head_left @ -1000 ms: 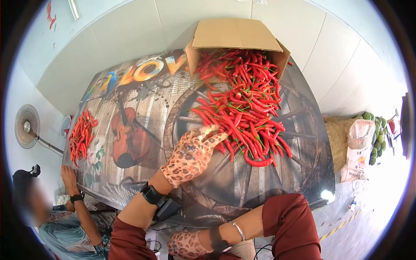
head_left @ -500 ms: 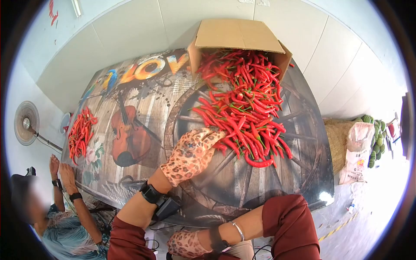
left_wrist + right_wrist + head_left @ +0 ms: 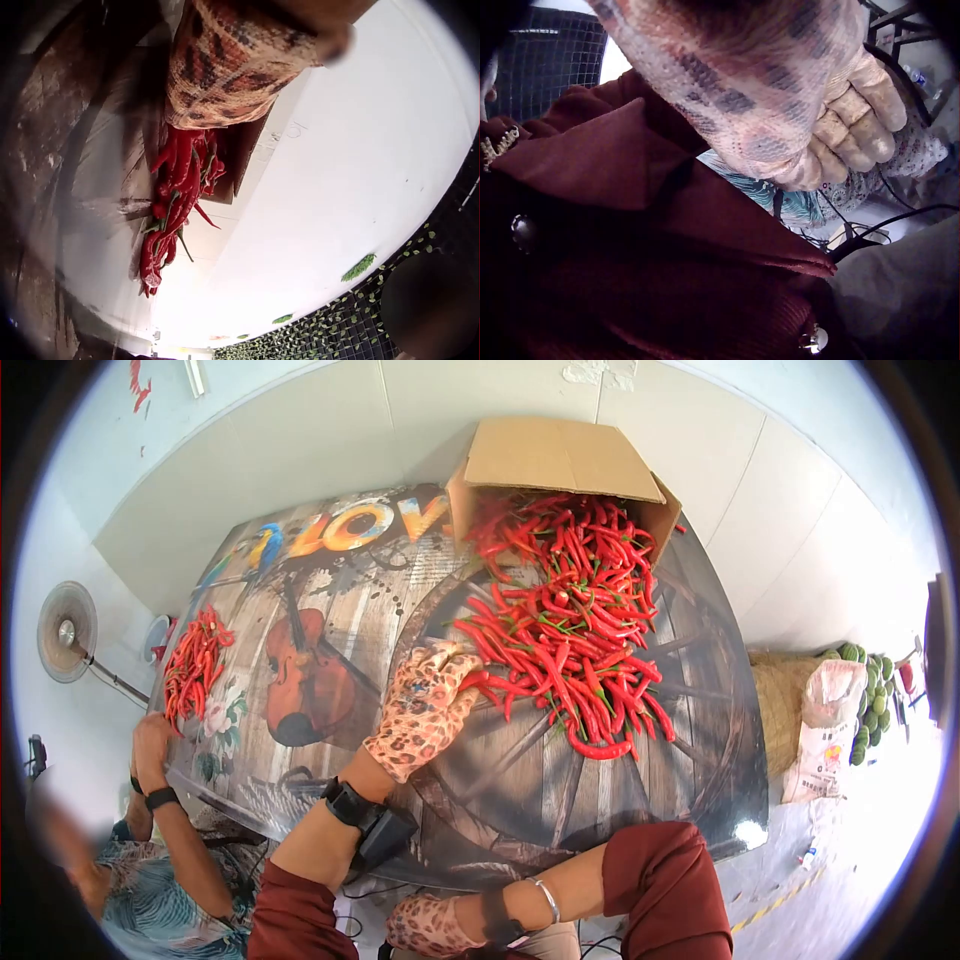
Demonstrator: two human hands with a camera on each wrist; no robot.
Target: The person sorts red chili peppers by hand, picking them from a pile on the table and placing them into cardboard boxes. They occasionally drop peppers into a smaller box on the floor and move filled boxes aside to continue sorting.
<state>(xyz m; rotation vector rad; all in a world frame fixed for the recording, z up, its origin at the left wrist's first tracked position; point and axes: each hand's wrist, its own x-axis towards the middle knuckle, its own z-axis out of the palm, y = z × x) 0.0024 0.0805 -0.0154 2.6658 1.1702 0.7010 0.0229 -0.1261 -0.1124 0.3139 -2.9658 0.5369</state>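
Observation:
My left hand (image 3: 425, 705), in a leopard-print glove, is at the left edge of a large heap of red chili peppers (image 3: 590, 620). It pinches a red chili pepper (image 3: 475, 679) that shows between the thumb and fingers. In the left wrist view the glove (image 3: 225, 67) hides the fingertips, and chili peppers (image 3: 176, 187) lie beyond it. My right hand (image 3: 432, 922), in a matching glove, is low in front of my body, below the table edge. Its fingers (image 3: 855, 124) are loosely curled and hold nothing in the right wrist view.
The heap spills from a cardboard box (image 3: 560, 455) lying on its side on the printed table (image 3: 330, 590). A smaller chili pile (image 3: 197, 665) lies at the far left. Another person's hand (image 3: 152, 745) is by the left edge. Sacks (image 3: 828, 720) and green melons (image 3: 875, 700) stand right.
My left hand has drawn back to the left from the heap, and its fingers have closed on a chili pepper. The other person's hands have shifted at the table edge. My right hand stays put.

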